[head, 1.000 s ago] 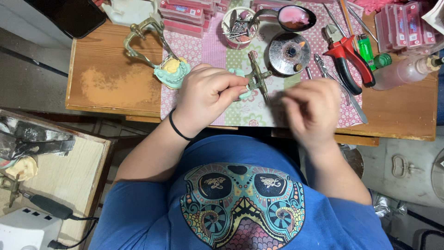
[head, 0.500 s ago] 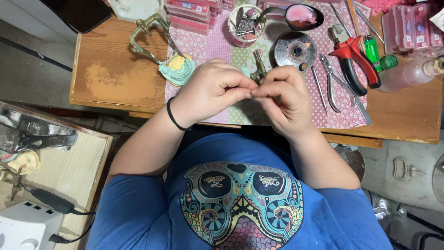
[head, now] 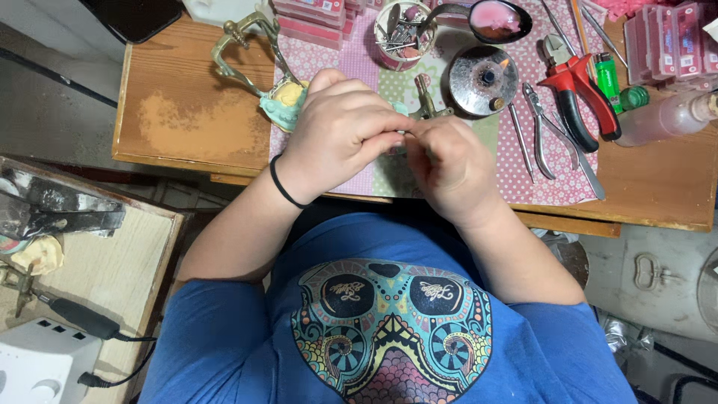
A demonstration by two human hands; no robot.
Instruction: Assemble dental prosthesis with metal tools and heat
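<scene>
From the head camera, your left hand (head: 340, 131) and right hand (head: 449, 168) meet fingertip to fingertip, pinched narrow over something too small to identify, above the patterned mat (head: 550, 161), just before the brass articulator (head: 428, 101).

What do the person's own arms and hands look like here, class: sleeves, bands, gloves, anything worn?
Both hands are bare, with no gloves or rings visible. The left hand has a thin black band around its wrist; the right hand has a bare wrist. The forearms are uncovered, and short blue sleeves of a T-shirt end above the elbows.
</scene>
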